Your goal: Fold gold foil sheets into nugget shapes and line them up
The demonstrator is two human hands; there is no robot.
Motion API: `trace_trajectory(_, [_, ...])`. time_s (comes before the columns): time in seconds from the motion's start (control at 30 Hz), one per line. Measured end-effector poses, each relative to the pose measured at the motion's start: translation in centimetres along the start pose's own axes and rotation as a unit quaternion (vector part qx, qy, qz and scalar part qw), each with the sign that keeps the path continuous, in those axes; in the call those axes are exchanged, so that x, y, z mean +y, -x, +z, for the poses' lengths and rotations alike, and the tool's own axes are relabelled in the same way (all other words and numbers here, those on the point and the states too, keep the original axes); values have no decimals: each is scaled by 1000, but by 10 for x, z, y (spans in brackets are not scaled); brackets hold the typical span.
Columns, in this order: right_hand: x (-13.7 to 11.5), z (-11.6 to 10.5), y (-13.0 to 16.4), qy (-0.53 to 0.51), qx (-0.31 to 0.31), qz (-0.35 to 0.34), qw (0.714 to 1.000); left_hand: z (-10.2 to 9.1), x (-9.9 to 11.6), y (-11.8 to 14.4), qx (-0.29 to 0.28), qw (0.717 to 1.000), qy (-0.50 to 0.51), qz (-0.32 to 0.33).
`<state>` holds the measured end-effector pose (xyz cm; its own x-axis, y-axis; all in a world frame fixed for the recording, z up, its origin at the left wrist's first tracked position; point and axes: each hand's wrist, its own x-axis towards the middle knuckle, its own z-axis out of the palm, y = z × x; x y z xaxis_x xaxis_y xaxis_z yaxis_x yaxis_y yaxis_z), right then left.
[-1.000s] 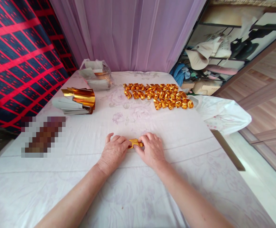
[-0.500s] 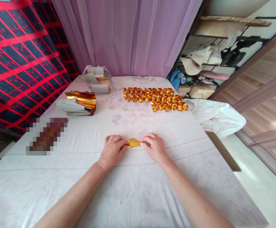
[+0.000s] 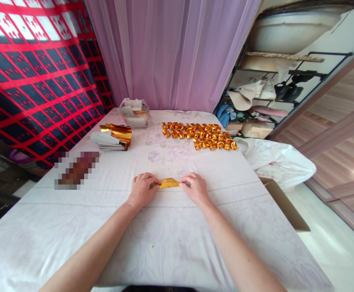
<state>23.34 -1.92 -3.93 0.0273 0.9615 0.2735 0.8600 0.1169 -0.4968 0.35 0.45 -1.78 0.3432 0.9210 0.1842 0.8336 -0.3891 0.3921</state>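
Observation:
Between my two hands lies a folded strip of gold foil paper (image 3: 169, 183), low over the tablecloth, with a slanted top edge at each end. My left hand (image 3: 144, 188) pinches its left end between thumb and fingers. At the other end, my right hand (image 3: 195, 187) grips the right tip the same way. Beyond my hands, rows of folded gold foil pieces (image 3: 209, 136) stand at the far right of the table. To the far left is a stack of gold and grey foil sheets (image 3: 111, 140), curled over.
A clear plastic bag of more sheets (image 3: 135, 115) sits behind the stack. A blurred-out patch (image 3: 78, 170) covers something on the left. The floral tablecloth (image 3: 165, 235) spans the table. A white plastic bag (image 3: 277, 158) and a cardboard box (image 3: 282, 202) are beside its right edge.
My view has tilted up slightly and shifted. The left fingers have moved out to the strip's left tip, so more of its folded shape shows. The right hand still pinches its end.

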Motion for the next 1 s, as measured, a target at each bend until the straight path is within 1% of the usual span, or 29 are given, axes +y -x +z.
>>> trace_trajectory(0.1, [-1,0,1,5,3,-8,1000,-4,4,2,9,1000,-20,7])
trace_trajectory(0.23, [-5,-2,2,13,7,-11,1000,-9,21,12,34,997,-56,31])
trace_trajectory(0.3, [-7,-4,3,17,7,-14,1000,-7,30,19,42,995,-72,56])
trace_trajectory(0.37, [-8,-4,3,20,8,-16,1000,-2,35,25,30,992,-82,90])
trace_trajectory(0.4, [-8,-4,4,21,8,-16,1000,3,36,27,18,988,-105,111])
trace_trajectory(0.5, [-10,-4,6,27,10,-21,999,16,33,33,3,983,-140,116])
trace_trajectory(0.57, [-12,-5,8,47,4,-44,998,23,28,36,4,984,-141,113])
trace_trajectory(0.63, [-15,-6,10,86,-17,-75,993,26,24,37,9,984,-136,114])
trace_trajectory(0.7, [-19,-7,12,127,-45,-89,987,27,23,38,8,984,-131,118])
trace_trajectory(0.77, [-22,-9,12,149,-65,-96,982,25,23,38,-4,985,-125,119])
trace_trajectory(0.87, [-24,-11,11,167,-71,-110,977,18,25,35,-29,986,-117,114])
trace_trajectory(1.0, [-28,-13,8,200,-77,-156,964,10,31,28,-29,986,-114,120])
